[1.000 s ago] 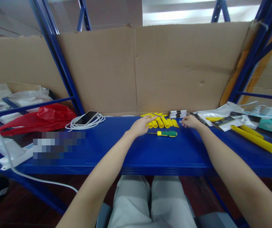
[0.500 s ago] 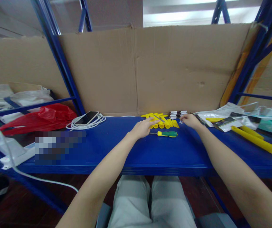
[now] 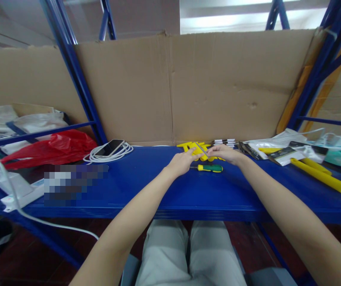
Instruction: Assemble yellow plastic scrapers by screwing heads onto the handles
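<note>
Several yellow plastic pieces point(image 3: 188, 145) lie at the back middle of the blue table. Over their front left side is my left hand point(image 3: 182, 161), its fingers closed around what looks like a grey blade or strip point(image 3: 200, 150). My right hand point(image 3: 224, 153) reaches in from the right, fingertips together at the strip's lower end; whatever they pinch is too small to make out. A green and yellow screwdriver point(image 3: 210, 168) lies just in front of both hands. Behind my right hand sits a stack of small black and white packs point(image 3: 224, 142).
To the right are black and white packets point(image 3: 286, 155) and long yellow tubes point(image 3: 322, 174). On the left are a phone point(image 3: 109, 147) in a coiled white cable, a red bag point(image 3: 60, 147) and a white power strip point(image 3: 24, 196). Cardboard point(image 3: 218, 87) stands behind.
My right hand has moved left from beside the small packs to the yellow pieces, close to my left hand. My left hand has shifted slightly right.
</note>
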Demonstrator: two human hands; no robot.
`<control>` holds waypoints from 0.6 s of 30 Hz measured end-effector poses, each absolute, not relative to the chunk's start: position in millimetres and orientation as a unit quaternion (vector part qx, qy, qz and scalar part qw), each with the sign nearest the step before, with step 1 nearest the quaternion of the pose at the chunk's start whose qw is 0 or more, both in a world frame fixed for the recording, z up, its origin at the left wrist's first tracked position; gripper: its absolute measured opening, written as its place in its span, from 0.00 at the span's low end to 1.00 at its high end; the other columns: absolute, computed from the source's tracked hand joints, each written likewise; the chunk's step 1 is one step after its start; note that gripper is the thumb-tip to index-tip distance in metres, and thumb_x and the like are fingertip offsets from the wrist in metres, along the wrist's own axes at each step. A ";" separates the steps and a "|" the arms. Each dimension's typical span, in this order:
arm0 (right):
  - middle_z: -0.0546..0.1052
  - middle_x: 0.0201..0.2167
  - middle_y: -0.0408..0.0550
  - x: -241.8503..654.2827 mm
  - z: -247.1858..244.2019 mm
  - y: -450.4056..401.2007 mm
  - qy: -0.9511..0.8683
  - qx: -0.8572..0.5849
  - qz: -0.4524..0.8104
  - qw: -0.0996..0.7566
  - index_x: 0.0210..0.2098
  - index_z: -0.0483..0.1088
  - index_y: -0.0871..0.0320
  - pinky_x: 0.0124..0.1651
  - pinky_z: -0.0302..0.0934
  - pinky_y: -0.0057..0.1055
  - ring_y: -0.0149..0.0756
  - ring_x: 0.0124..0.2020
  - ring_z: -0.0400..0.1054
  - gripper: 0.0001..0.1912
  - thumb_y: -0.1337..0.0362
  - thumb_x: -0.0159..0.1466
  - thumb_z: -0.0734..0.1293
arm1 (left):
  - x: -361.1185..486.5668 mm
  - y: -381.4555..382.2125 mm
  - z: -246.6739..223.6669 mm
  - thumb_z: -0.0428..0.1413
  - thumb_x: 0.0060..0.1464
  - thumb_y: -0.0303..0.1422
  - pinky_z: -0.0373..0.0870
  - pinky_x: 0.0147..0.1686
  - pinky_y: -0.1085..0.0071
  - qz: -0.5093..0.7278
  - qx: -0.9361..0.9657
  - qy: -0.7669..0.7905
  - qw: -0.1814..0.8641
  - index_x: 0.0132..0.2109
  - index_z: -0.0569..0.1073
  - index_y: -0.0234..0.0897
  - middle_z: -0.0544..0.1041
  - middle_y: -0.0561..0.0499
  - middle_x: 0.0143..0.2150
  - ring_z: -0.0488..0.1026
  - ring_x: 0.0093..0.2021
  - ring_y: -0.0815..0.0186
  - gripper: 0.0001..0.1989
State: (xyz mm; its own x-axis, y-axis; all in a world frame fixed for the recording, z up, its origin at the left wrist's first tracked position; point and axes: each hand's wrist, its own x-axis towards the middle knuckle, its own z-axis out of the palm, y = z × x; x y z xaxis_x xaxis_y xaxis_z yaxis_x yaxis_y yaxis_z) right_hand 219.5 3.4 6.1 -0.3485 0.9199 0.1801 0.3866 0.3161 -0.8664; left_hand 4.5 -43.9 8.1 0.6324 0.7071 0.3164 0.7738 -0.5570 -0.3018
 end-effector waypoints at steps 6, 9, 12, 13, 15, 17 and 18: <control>0.76 0.27 0.47 239.8 19.4 9.4 -0.629 -0.548 0.299 0.463 0.24 0.72 0.61 0.30 0.59 0.23 0.29 0.29 0.67 0.05 0.65 0.51 0.66 | 3.3 -46.8 10.7 0.45 0.56 0.22 0.69 0.45 0.67 -0.084 -0.874 -0.432 0.208 0.62 0.56 0.53 0.56 0.49 0.65 0.70 0.51 0.60 0.30; 0.70 0.18 0.45 269.4 22.7 12.8 -0.517 -0.660 0.230 0.494 0.21 0.68 0.62 0.19 0.50 0.23 0.26 0.20 0.59 0.05 0.67 0.52 0.65 | 2.8 -47.4 12.0 0.44 0.56 0.22 0.70 0.45 0.67 -0.083 -0.872 -0.438 0.204 0.63 0.56 0.53 0.57 0.49 0.65 0.71 0.51 0.60 0.30; 0.64 0.14 0.42 299.5 14.2 16.1 -0.447 -0.751 0.189 0.447 0.19 0.65 0.62 0.17 0.46 0.23 0.25 0.16 0.55 0.06 0.69 0.51 0.65 | 3.1 -47.7 12.7 0.44 0.56 0.22 0.70 0.44 0.66 -0.080 -0.872 -0.440 0.201 0.63 0.56 0.52 0.56 0.48 0.65 0.72 0.49 0.60 0.30; 0.64 0.14 0.42 307.3 9.7 17.3 -0.431 -0.775 0.179 0.427 0.19 0.65 0.61 0.17 0.47 0.24 0.26 0.16 0.55 0.06 0.70 0.51 0.65 | 3.3 -47.8 12.7 0.44 0.55 0.22 0.70 0.44 0.66 -0.080 -0.872 -0.440 0.201 0.63 0.56 0.52 0.56 0.48 0.65 0.72 0.49 0.60 0.30; 0.64 0.14 0.42 317.8 0.9 19.9 -0.416 -0.807 0.167 0.386 0.20 0.65 0.62 0.17 0.49 0.24 0.27 0.16 0.56 0.04 0.71 0.49 0.65 | 3.5 -48.0 12.8 0.44 0.55 0.22 0.70 0.44 0.66 -0.079 -0.871 -0.442 0.200 0.63 0.56 0.52 0.57 0.48 0.64 0.72 0.50 0.60 0.30; 0.64 0.14 0.42 322.4 -5.5 22.7 -0.418 -0.820 0.160 0.358 0.22 0.67 0.62 0.17 0.51 0.24 0.28 0.16 0.58 0.01 0.72 0.48 0.65 | 3.7 -48.1 12.7 0.44 0.55 0.22 0.70 0.44 0.66 -0.078 -0.870 -0.444 0.197 0.63 0.56 0.52 0.57 0.49 0.64 0.71 0.50 0.60 0.30; 0.64 0.14 0.42 323.3 -7.5 24.3 -0.422 -0.823 0.156 0.348 0.23 0.68 0.63 0.17 0.51 0.24 0.29 0.16 0.59 0.02 0.72 0.48 0.65 | 3.7 -48.2 12.7 0.44 0.55 0.22 0.70 0.44 0.66 -0.078 -0.870 -0.445 0.196 0.63 0.56 0.52 0.57 0.49 0.64 0.71 0.50 0.60 0.30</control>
State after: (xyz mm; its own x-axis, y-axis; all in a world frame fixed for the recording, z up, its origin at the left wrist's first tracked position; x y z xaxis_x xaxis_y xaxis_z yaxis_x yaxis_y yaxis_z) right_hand 323.3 24.3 -7.5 0.5960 0.8021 0.0373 0.5854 -0.4022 -0.7040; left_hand 3.7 -48.2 12.7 0.5914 0.7442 0.3103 0.8054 -0.5265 -0.2724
